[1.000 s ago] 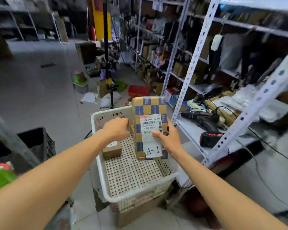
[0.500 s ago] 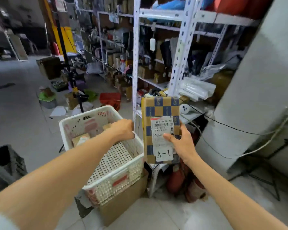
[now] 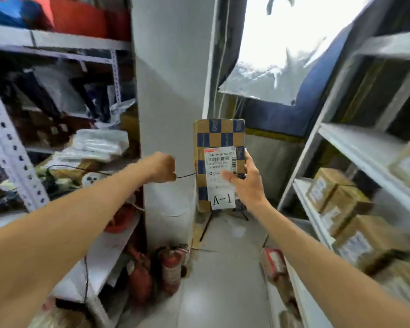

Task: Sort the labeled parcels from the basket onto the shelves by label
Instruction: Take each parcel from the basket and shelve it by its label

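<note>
Two bare forearms reach in from the bottom corners of the frame. At centre left, the left hand (image 3: 162, 168) is curled into a fist with its fingers pressed together. It seems to hold nothing, and a thin black cable (image 3: 185, 176) appears to pass behind it rather than through it. This hand looks idle, probably kept free for the next pick.

At centre right, the right hand (image 3: 247, 185) grips the parcel (image 3: 217, 136), a flat box checked in blue and brown. The thumb (image 3: 227, 176) lies across the front and the fingers (image 3: 246, 153) wrap round the right edge to the back. The parcel is held upright in the air at the middle of the frame, touching no shelf. Its white label (image 3: 217, 200) faces the person, most likely so that the large "A-1" can be read while looking for the matching place.

Lower down, red fire extinguishers (image 3: 169, 268) stand on the floor at the foot of a white pillar (image 3: 168, 102).

Along the right edge a white shelf (image 3: 355, 147) carries a row of labeled cardboard boxes (image 3: 334, 195), which suggests sorted parcels go there. Their labels are too blurred to read. The shelf on the left (image 3: 10, 147) holds bags and clutter.

Judging from this, the parcel is mid-carry and not yet placed, and the next step is to find the shelf marked A-1
</note>
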The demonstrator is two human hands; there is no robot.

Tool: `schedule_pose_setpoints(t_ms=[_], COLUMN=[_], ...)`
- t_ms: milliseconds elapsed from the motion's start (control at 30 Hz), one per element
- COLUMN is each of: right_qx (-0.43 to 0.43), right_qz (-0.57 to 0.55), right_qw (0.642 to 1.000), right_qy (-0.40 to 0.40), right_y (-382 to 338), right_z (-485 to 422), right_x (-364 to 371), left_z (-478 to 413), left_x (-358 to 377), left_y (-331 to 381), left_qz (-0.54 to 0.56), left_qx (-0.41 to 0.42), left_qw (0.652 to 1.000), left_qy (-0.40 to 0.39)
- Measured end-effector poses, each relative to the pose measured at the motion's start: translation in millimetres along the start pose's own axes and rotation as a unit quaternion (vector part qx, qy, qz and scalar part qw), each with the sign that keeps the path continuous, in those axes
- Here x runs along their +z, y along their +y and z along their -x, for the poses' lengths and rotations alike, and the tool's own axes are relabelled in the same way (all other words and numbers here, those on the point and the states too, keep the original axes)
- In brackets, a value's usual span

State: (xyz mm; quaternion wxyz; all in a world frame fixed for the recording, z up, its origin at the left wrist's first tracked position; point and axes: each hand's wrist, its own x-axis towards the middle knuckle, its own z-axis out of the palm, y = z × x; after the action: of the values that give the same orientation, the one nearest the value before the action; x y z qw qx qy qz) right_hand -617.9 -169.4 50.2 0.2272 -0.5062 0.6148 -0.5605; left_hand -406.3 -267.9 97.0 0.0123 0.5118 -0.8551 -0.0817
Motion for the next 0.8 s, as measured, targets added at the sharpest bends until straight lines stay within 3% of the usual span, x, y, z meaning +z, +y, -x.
schedule_pose_setpoints(t_ms=[233,367,567,800], right_qx=[-0.016,-0.003,0.0,0.021], right_qz=[0.038,0.039,0.045,0.08], right_qw=[0.98,0.964,0.93,0.894], right_qy=[0.193,0.262,0.365,0.441], right_y=[-19.6,-28.1,-21.8,4.1], right_z=[-48.9,-60.1,-79.5,-120.7], right_x=[-103.3,-138.2,-166.1,-208.6], left_z=[-111.7,-151.5,-198.9,-265.5], left_x=[-45.1,-58.0,-57.2,-32.4], left_y=[108.4,162.6,216.3,258.2], left_qz=[0.057,0.049,0.019,0.019], left_qx=[0.197,0.282,0.356,0.39], left_qw=[0.979,0.958,0.934,0.921], left_qy=[0.008,0.004,0.024,-0.013])
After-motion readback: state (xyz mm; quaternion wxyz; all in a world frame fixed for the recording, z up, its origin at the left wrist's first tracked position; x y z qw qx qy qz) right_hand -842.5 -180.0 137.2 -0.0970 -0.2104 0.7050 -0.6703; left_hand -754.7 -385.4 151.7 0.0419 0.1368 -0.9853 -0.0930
